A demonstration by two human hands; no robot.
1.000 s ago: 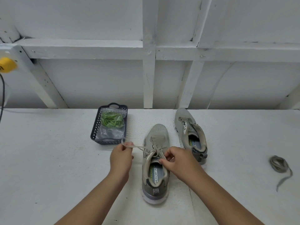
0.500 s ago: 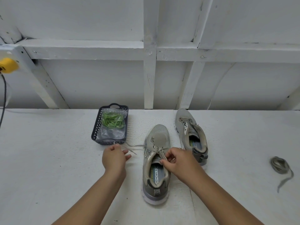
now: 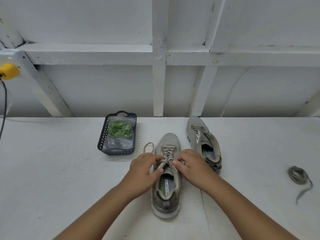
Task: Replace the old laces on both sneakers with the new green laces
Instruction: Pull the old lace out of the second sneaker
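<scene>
A grey sneaker (image 3: 166, 196) stands in front of me, toe pointing away, with its old beige lace (image 3: 167, 151) still threaded. My left hand (image 3: 142, 170) and my right hand (image 3: 192, 166) both pinch that lace at the top eyelets. A loose end of the lace loops onto the table at the shoe's left. The second grey sneaker (image 3: 201, 141) lies at the right with no lace. A removed old lace (image 3: 298, 175) lies coiled far right. Green laces (image 3: 119, 129) sit bagged in a dark basket (image 3: 103, 141).
All of this sits on a white table (image 3: 52, 170) against a white framed wall. A yellow plug (image 3: 7, 71) with a dark cord hangs at the far left.
My left hand let go of the lace end it had pulled out to the left and came back to the shoe's eyelets. The freed end now lies looped on the table.
</scene>
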